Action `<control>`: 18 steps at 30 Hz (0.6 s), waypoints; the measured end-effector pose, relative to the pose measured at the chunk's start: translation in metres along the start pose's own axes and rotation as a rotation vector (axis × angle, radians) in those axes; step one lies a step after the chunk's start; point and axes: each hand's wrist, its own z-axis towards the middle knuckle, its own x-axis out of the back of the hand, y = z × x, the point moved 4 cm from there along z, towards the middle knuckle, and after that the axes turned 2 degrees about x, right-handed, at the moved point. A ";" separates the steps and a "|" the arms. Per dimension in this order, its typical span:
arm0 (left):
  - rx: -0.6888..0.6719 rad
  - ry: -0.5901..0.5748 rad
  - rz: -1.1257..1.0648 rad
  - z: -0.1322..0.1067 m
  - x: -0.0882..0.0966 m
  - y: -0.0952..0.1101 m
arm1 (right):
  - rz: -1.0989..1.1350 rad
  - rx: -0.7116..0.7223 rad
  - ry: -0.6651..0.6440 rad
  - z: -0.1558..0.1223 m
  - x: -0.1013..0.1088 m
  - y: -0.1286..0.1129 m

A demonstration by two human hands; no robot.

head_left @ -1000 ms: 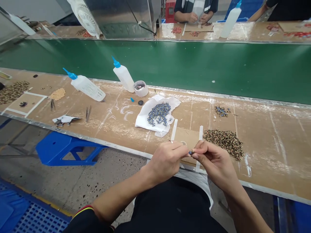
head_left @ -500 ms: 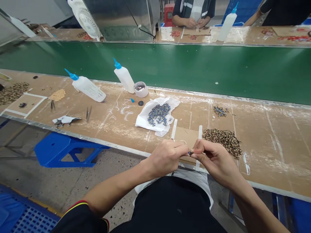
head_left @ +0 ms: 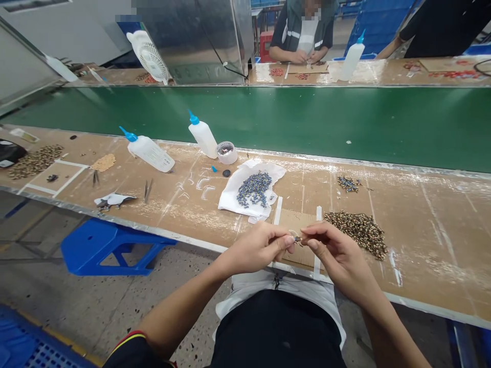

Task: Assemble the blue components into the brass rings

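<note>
Between my fingertips, over the table's near edge, is a tiny dark piece with a bluish end (head_left: 297, 239). My left hand (head_left: 261, 248) pinches its left end with thumb and forefinger. From the other side my right hand (head_left: 337, 250) closes thumb and forefinger on it. A thin pale loop shows beside the fingers; what it belongs to is unclear. Beneath lies a cardboard pad (head_left: 297, 220) edged with white tape. Small blue pieces (head_left: 254, 189) are heaped on a white cloth (head_left: 230, 197) to the left. A pile of black-and-gold pieces (head_left: 358, 232) lies by my right hand.
Two white bottles with blue nozzles, one upright (head_left: 203, 137) and one leaning (head_left: 151, 152), stand beyond the cloth near a round tub (head_left: 227, 153). Tweezers (head_left: 148, 190) lie left. A green conveyor belt (head_left: 268, 117) runs behind; a co-worker (head_left: 301, 46) sits across it. A blue stool (head_left: 107, 248) is below.
The camera view has tilted up slightly, so the scene sits lower. My left hand has turned, its thumb now showing, and more of the small piece is visible between both hands.
</note>
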 end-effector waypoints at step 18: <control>-0.029 0.225 0.131 -0.023 -0.022 -0.007 | 0.104 -0.133 0.068 -0.010 -0.025 0.010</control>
